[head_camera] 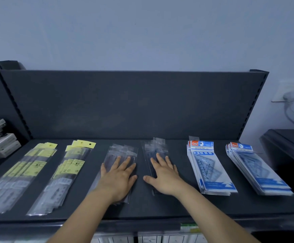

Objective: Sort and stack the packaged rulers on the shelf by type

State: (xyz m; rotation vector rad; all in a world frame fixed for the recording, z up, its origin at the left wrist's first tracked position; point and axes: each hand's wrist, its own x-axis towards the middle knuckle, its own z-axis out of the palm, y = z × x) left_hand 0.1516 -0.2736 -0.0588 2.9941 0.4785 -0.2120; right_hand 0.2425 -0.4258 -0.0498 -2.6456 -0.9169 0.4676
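Two forearms reach in from the bottom edge onto the dark shelf (142, 207), where the packaged rulers lie in six piles side by side. At far left a yellow-tagged pile (20, 174) lies fanned and slanting, and a second yellow-tagged pile (64, 174) lies just beside it, also splayed. Next, the left hand (119, 178) lies flat, fingers straight and spread, pressing on a clear-sleeved pile (123, 151). The right hand (163, 178) does likewise on a second clear pile (155, 146), thumb out over the bare shelf between the two; neither hand grips anything. Further right a blue-and-white pile (211, 169) and another blue pile (258, 169) lie fanned, well apart from each other. The sorting looks nearly done; the step in hand seems to be squaring the two clear piles. To do it well, light downward pressure should steady the slippery sleeves while the palms nudge the edges flush, since a hard push would likely make the top packs slide and fan out.
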